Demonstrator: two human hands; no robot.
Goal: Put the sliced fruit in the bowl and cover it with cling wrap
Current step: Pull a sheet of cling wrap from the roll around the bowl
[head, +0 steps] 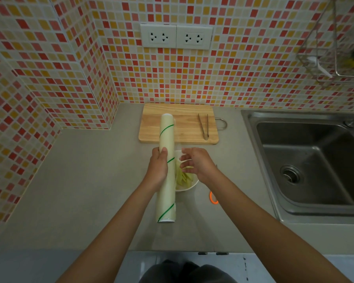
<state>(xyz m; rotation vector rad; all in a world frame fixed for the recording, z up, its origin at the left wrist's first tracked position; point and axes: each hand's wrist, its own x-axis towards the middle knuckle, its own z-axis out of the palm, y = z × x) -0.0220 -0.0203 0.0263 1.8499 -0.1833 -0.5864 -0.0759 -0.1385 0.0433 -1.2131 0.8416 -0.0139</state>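
A long cling wrap roll (167,137) with green stripes is held above the counter, lengthwise away from me. My left hand (158,168) is closed around its middle. To its right sits a white bowl (189,185) holding pale yellow-green fruit slices (182,176), partly hidden by the roll and my right hand. My right hand (196,163) hovers over the bowl, its fingers pinching the loose edge of clear film at the roll's side.
A wooden cutting board (180,123) with metal tongs (203,126) lies against the tiled wall. A steel sink (311,160) fills the right side. An orange-handled object (213,198) peeks out under my right forearm. Wall sockets (176,36) sit above the board.
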